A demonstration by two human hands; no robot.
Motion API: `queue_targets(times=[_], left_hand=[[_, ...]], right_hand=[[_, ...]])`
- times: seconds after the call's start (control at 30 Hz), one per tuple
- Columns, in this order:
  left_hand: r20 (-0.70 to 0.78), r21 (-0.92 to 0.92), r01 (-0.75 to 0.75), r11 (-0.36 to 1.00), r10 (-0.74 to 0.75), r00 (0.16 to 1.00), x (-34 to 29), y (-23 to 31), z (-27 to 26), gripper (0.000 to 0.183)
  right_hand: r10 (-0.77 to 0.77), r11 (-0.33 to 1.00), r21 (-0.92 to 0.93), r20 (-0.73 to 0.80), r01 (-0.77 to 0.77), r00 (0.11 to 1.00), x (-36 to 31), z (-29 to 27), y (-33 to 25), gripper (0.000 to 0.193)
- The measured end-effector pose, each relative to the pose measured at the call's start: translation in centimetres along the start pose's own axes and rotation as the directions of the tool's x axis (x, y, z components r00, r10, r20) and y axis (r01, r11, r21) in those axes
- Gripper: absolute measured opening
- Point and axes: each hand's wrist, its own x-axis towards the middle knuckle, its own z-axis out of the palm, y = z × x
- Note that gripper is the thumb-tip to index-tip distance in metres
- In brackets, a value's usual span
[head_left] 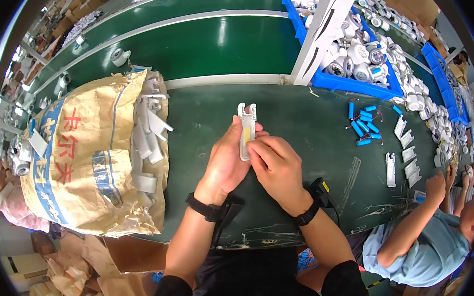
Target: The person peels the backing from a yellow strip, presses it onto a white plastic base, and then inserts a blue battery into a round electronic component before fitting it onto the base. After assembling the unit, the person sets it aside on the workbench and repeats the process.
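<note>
White plastic bracket [247,136]: up off the worktop [206,118], in front of the person's body, between both hands. Long axis runs near-far, almost straight away from the chest; forked end far, plain end near.

Left hand [227,164] is on the left side of it and carries it: thumb along the left long edge, fingers coming round from underneath to show at the right edge, so clamped on the bracket. Right hand [279,165] sits right and near, thumb and index bunched together at the bracket's near right edge. They touch it, but can't tell if they're pinching the edge or something small on it. From the right fingertips, most of the bracket's length lies to the far side, slightly left. Both hands are at the part; neither has to reach.

Looks: slim, shallow channel, open face up, raised side walls, two rounded lugs at the far end with a reddish bit between them. Pale yellow strip lies lengthwise on the channel floor. Near end partly behind the right fingertips, detail there unclear.
</note>
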Motion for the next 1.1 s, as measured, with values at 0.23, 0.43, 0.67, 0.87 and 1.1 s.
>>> queue_targets(times=[0.23, 0.43, 0.67, 0.87, 1.1], left_hand=[[0.003, 0.015, 0.005, 1.000, -0.005, 1.000, -0.13, -0.04, 0.37, 0.049], [-0.021, 0.027, 0.010, 1.000, -0.010, 1.000, -0.11, -0.21, 0.33, 0.049], [-0.007, 0.031, 0.007, 0.999, -0.007, 1.000, -0.24, -0.16, 0.41, 0.049], [-0.002, 0.014, 0.017, 1.000, -0.017, 1.000, -0.08, -0.39, 0.40, 0.048], [0.039, 0.044, 0.001, 0.999, -0.003, 0.999, -0.36, -0.17, 0.01, 0.047]], right_hand=[[-0.059, 0.998, -0.034, -0.033, 0.058, 0.998, -0.06, 0.02, 0.03, 0.018], [-0.068, 0.995, -0.066, 0.013, 0.069, 0.998, -0.21, -0.14, 0.17, 0.019], [-0.064, 0.997, -0.051, -0.002, 0.064, 0.998, -0.06, -0.23, -0.02, 0.017], [-0.053, 0.996, -0.072, 0.003, 0.053, 0.999, -0.10, -0.43, 0.14, 0.018], [-0.030, 1.000, -0.002, -0.029, 0.030, 0.999, -0.11, -0.21, 0.01, 0.018]])
